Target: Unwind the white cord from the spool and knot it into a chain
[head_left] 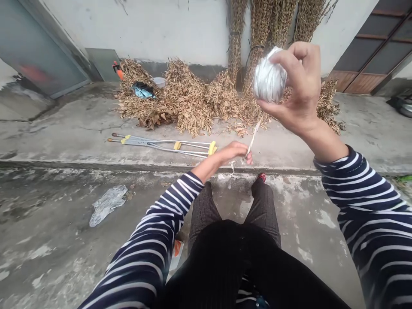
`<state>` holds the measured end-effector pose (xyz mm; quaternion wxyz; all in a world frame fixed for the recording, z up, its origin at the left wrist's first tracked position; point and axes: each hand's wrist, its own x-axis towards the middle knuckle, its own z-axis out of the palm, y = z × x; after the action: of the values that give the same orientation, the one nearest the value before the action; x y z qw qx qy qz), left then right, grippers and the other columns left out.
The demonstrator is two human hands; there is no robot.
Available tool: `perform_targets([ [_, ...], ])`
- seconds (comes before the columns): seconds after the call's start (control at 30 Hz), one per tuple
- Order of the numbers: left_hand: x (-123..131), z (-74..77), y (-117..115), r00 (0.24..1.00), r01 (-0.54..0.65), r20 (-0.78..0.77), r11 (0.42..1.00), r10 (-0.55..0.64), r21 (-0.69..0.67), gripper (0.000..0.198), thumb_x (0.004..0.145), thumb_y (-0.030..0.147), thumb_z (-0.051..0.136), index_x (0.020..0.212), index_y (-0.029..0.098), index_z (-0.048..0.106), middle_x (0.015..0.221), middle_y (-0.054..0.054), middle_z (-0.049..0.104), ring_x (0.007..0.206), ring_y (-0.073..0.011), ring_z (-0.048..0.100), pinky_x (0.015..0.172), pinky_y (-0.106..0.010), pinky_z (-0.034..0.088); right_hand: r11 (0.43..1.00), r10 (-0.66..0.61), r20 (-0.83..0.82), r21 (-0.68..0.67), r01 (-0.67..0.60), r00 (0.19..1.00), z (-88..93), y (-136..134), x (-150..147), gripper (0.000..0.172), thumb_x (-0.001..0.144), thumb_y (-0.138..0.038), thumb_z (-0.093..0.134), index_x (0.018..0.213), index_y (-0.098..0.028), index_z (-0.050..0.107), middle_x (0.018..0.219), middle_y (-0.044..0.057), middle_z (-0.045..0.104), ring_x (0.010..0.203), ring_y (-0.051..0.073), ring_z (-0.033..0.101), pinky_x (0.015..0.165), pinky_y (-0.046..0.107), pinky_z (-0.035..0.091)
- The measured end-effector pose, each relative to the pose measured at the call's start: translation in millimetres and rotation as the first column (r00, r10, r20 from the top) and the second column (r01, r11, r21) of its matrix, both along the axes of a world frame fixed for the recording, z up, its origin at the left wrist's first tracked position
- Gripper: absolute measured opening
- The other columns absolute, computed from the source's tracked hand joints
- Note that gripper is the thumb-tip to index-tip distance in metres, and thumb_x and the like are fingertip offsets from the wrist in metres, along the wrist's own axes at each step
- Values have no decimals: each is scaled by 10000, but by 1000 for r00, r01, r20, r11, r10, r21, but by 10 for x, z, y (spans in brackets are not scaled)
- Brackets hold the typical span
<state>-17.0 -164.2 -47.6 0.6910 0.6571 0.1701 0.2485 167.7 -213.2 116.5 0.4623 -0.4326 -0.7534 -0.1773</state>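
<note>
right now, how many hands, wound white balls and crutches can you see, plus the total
Hands (left hand, right hand): 2
Wound white ball: 1
Crutches: 2
Total: 5

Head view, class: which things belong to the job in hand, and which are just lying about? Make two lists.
In the job:
ball, held in the right hand
strand, held in the left hand

Seemingly just lying about:
crutches
plastic sheet
bowl
dried plants, untouched, though their part is unclear
</note>
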Motion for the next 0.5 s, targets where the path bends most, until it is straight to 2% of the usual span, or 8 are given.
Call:
perform_targets([
  [0.07,-73,-306,-181,995,68,85,985,-55,-160,139,803,238,627,715,132,649,621,-59,674,764,-222,726,816,-362,534,1000,-9,0,-9,9,1000,-66,7,82,659,716,-454,885,1301,-364,595,1321,102,555,1286,347,463,1011,558,566],
  [0.13,-181,-542,-348,990,86,130,968,-56,-235,189,839,297,638,791,119,680,631,-57,675,744,-220,715,842,-378,530,1000,-13,-15,-7,13,1000,-115,30,172,647,724,-460,877,1297,-359,593,1319,100,558,1272,345,465,998,564,570],
  [0.23,-392,-777,-494,994,70,100,955,-42,-289,378,908,465,659,990,100,717,708,-73,713,754,-222,720,911,-414,527,1000,-5,-30,-2,5,1000,-174,68,269,611,745,-456,858,1289,-349,603,1306,96,560,1273,343,466,1028,579,546],
  [0.3,-532,-894,-488,999,32,46,956,-19,-290,445,888,546,697,987,112,717,681,-57,700,747,-215,716,933,-413,524,1000,9,-29,3,-9,1000,-210,74,281,621,739,-448,861,1296,-342,608,1297,96,551,1261,335,476,1014,569,552],
  [0.33,-590,-944,-456,1000,12,-8,963,-15,-269,448,872,560,716,945,118,719,660,-51,689,742,-211,712,933,-405,524,1000,13,-31,-1,-13,999,-226,70,270,624,737,-445,863,1298,-342,610,1299,97,547,1254,329,482,980,546,571],
  [0.4,-665,-1008,-345,975,-59,-223,984,20,-170,410,845,530,751,856,121,725,683,-70,706,774,-222,716,927,-393,528,1000,12,-50,-18,-13,999,-249,51,222,621,747,-443,859,1306,-342,610,1317,104,544,1251,319,490,881,481,611],
  [0.47,-666,-982,-206,860,-227,-460,973,222,45,303,823,419,783,894,126,750,847,-110,763,908,-262,731,956,-404,530,999,15,-71,-40,-18,997,-263,29,156,618,763,-450,848,1320,-341,603,1352,111,541,1270,320,489,814,433,630],
  [0.5,-633,-922,-139,779,-316,-509,931,366,185,262,813,339,789,974,135,761,988,-126,778,1012,-283,724,995,-416,524,999,25,-75,-42,-29,997,-270,20,122,631,762,-457,846,1330,-337,598,1364,111,540,1285,328,486,803,430,637],
])
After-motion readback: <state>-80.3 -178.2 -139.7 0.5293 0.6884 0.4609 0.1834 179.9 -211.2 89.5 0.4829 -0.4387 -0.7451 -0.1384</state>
